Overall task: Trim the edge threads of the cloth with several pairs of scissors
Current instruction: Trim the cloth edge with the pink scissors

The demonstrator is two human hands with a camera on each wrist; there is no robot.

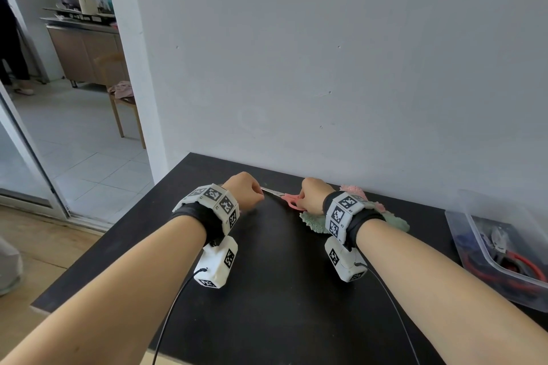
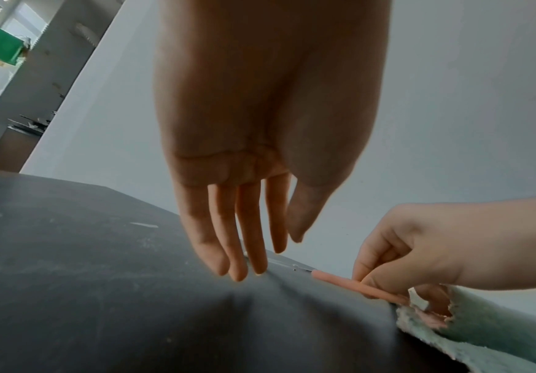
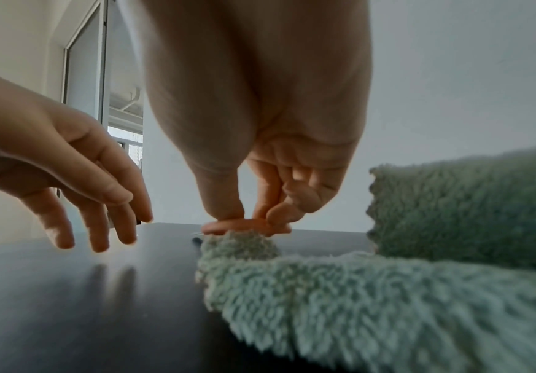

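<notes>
Pink-handled scissors (image 1: 284, 196) lie flat on the black table (image 1: 267, 290) near the wall, blades pointing left. My right hand (image 1: 313, 193) pinches their pink handle (image 3: 247, 225) between thumb and fingers, low over the table. A fluffy green cloth (image 1: 314, 223) with a pink side lies under and behind my right wrist (image 3: 339, 297). My left hand (image 1: 243, 190) hovers just left of the blade tips, fingers straight and hanging down (image 2: 237, 242), holding nothing. In the left wrist view the pink handle (image 2: 355, 286) and a bit of blade show beside the cloth (image 2: 470, 328).
A clear plastic box (image 1: 504, 249) with tools, red handles among them, stands at the table's right edge. The white wall (image 1: 326, 68) runs close behind the hands. To the left a doorway opens onto a tiled floor with a wooden chair (image 1: 124, 104).
</notes>
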